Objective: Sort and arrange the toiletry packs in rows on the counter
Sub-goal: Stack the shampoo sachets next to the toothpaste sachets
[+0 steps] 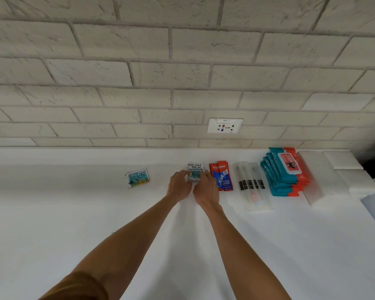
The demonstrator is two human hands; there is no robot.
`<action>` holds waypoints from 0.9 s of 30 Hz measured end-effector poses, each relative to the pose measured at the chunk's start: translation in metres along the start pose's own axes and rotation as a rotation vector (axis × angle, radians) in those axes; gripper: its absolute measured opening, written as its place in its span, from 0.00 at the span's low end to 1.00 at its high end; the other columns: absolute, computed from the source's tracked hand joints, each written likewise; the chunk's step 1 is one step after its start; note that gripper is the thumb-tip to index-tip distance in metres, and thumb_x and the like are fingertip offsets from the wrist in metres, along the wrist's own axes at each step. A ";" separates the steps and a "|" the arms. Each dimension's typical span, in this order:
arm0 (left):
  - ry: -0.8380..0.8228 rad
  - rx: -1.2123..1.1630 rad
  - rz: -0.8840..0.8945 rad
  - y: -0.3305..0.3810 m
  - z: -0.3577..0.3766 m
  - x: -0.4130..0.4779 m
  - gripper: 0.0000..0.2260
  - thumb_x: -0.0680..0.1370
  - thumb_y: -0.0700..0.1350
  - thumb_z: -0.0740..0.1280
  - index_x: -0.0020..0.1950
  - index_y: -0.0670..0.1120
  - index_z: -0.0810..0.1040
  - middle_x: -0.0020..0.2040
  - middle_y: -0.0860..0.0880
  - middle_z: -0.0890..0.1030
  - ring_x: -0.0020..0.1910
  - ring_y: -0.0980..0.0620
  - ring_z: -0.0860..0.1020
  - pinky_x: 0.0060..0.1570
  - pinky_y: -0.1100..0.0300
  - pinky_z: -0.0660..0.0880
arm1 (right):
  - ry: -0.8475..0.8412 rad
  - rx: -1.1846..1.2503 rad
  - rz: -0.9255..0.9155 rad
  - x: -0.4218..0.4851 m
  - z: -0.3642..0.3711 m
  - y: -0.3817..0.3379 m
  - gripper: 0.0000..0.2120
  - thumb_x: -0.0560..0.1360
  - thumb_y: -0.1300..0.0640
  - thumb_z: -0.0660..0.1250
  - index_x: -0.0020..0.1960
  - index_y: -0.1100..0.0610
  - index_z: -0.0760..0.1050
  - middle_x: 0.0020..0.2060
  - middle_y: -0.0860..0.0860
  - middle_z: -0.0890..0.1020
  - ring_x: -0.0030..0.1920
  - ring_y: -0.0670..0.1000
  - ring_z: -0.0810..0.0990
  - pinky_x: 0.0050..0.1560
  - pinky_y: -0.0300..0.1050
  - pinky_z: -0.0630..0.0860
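One teal foil sachet (137,177) lies alone at left on the white counter (52,202). My left hand (179,185) and right hand (206,189) pinch the white-and-teal Cream Silk sachets (194,169) from both sides, just beside red Colgate sachets (223,177), then clear-wrapped toothbrushes (250,184), then stacked teal-and-red wipe packs (284,169).

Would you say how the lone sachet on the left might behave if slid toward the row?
The sachet lies flat and thin, so it is probably light and should slide easily on the smooth counter. Its crinkled surface suggests it would flop if lifted by a corner.
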State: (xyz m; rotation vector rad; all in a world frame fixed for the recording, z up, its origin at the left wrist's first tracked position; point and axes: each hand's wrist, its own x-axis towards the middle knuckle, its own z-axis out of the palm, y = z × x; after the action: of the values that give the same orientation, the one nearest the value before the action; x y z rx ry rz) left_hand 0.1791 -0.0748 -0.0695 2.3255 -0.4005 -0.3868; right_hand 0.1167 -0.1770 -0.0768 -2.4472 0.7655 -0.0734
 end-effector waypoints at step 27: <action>0.184 0.165 -0.026 -0.176 -0.126 -0.227 0.14 0.78 0.44 0.75 0.63 0.50 0.81 0.61 0.52 0.82 0.57 0.48 0.80 0.52 0.55 0.78 | -0.202 0.006 -0.609 -0.201 0.073 -0.065 0.15 0.85 0.53 0.63 0.71 0.52 0.74 0.69 0.49 0.80 0.68 0.51 0.77 0.69 0.50 0.76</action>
State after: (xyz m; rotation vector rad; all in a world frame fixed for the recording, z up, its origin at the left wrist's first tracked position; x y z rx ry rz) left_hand 0.0520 0.2121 -0.0716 2.5037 -0.3226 -0.1549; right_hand -0.0024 0.0118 -0.0806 -2.5453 -0.0811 -0.0560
